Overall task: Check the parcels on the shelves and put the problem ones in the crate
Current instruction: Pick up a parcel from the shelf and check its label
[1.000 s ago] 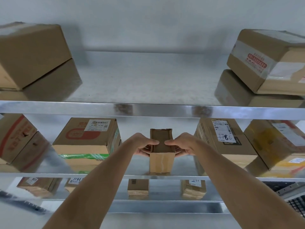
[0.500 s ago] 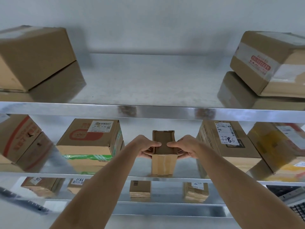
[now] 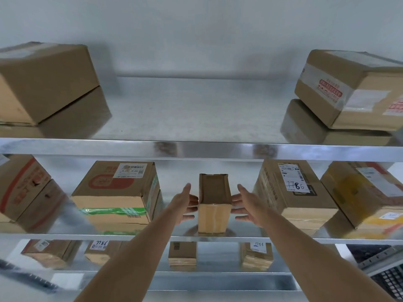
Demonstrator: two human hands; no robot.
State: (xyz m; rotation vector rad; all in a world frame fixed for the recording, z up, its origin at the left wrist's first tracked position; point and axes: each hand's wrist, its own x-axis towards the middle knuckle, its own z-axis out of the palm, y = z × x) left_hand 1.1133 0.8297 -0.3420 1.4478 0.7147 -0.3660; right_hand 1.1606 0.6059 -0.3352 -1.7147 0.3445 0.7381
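Cardboard parcel (image 3: pixel 214 203) stands upright on the middle shelf (image 3: pixel 283 237); your left hand (image 3: pixel 184 203) and right hand (image 3: pixel 248 204) flank it, fingers straight, gripping nothing. Inspection step: judge it, then proceed

– What sort of place is this?
– A parcel storeroom or small warehouse: shiny galvanised steel shelving (image 3: pixel 196 147) in tiers against a plain white wall (image 3: pixel 196 29).
– What else shows it?
– Taped brown cardboard boxes on every tier, one with a white barcode label handwritten "7786" (image 3: pixel 293 177).
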